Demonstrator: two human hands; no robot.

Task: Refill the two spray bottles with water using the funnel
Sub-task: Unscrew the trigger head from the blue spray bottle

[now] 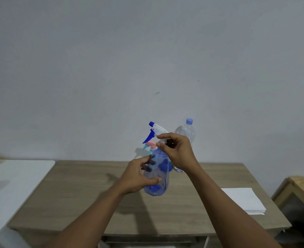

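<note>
I hold a clear blue-tinted spray bottle (159, 173) up above the wooden table (86, 190). My left hand (138, 176) grips its body from the left. My right hand (176, 151) pinches the collar just under the white and blue spray head (157, 130). Behind it, a second spray bottle's pink and light-blue head (149, 145) peeks out; its body is hidden. A blue shape, perhaps the funnel (167, 165), shows through and beside the held bottle. A clear water bottle with a blue cap (187, 130) stands at the back against the wall.
A stack of white paper (244, 201) lies on the table's right side. A white surface (13, 185) adjoins the table on the left with a small white object on it. A wooden stool or crate (301, 188) stands to the right.
</note>
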